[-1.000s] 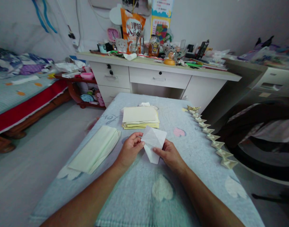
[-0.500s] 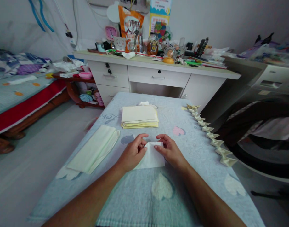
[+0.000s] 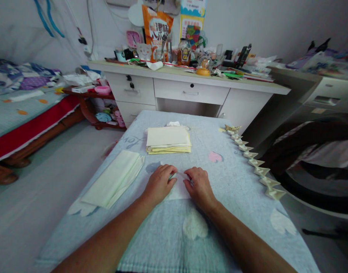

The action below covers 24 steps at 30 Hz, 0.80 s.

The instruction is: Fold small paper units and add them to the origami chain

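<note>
A small sheet of white paper [image 3: 179, 189] lies between my hands, its far edge lifted and pinched from both sides. My left hand [image 3: 162, 181] is closed on its left part, fingers curled over the top and thumb near the edge. Closed on the right part is my right hand [image 3: 199, 185], which covers that side of the sheet. Beyond them sits a stack of cream and yellow paper [image 3: 168, 139]. Left of my hands lies a folded pile of pale paper [image 3: 114, 180]. Folded paper boats [image 3: 255, 163] stand in a row along the right edge.
A blue patterned cloth [image 3: 151, 242] covers the table. Behind it stands a white desk [image 3: 191, 93] crowded with a jar [image 3: 184, 53], an orange bag [image 3: 157, 34] and other items. A washing machine [image 3: 319, 102] is at the right, a bed [image 3: 26, 125] at the left.
Both hands have turned over the paper's top corners, with fingers now curled downward. The right hand covers more of the sheet, and the far edge looks bent up.
</note>
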{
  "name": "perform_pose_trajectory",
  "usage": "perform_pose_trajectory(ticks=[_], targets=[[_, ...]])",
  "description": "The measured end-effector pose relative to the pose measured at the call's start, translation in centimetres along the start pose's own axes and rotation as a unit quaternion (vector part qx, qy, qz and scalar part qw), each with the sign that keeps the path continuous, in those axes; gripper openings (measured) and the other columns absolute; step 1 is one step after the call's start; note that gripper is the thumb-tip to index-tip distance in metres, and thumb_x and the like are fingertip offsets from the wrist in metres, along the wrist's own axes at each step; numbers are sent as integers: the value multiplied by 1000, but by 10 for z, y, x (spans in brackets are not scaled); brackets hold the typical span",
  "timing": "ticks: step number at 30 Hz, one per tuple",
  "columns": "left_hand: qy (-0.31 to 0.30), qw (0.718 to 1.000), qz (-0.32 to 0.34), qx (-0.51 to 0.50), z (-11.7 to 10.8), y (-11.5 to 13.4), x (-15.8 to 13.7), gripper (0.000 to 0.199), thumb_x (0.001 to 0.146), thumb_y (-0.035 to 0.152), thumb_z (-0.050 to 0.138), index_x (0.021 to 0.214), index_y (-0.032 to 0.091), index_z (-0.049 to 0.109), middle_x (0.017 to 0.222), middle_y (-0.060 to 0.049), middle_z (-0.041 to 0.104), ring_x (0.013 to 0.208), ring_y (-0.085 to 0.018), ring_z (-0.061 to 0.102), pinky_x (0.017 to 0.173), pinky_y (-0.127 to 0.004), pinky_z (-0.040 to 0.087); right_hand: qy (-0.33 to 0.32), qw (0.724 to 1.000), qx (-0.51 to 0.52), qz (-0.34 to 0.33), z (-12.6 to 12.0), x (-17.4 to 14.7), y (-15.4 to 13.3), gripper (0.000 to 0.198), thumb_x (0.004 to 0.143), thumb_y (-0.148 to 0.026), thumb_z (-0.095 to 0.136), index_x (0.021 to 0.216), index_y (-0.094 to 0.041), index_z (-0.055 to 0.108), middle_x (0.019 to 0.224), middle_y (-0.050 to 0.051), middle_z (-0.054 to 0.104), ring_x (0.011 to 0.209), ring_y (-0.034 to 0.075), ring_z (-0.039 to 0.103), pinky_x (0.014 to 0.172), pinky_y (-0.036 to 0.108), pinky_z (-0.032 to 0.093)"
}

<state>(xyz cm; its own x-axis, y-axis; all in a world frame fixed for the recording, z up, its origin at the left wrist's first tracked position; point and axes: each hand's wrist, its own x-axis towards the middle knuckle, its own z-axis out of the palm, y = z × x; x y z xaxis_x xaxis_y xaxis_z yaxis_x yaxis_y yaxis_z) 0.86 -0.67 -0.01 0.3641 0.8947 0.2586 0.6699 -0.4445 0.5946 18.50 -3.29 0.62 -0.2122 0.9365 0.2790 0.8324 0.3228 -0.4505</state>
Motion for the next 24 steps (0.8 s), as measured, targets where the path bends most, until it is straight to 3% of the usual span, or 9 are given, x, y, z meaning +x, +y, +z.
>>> perform_pose_trajectory(ticks=[11,24], targets=[[14,999,24,25,0,-7,0,13,76,17,64,89,21,64,91,-3,59,92,-21,54,85,-36,43,-33,985,-111,-126,-3,-6,-7,18,86,-17,58,101,-22,66,92,6,59,89,21,44,84,37,29],[-26,998,38,45,-3,-7,3,24,80,21,62,103,21,68,93,-6,63,92,-22,55,86,-38,43,-37,981,-102,-159,-1,-7,-2,18,89,-18,55,99,-23,69,93,7,59,90,21,44,82,37,31]])
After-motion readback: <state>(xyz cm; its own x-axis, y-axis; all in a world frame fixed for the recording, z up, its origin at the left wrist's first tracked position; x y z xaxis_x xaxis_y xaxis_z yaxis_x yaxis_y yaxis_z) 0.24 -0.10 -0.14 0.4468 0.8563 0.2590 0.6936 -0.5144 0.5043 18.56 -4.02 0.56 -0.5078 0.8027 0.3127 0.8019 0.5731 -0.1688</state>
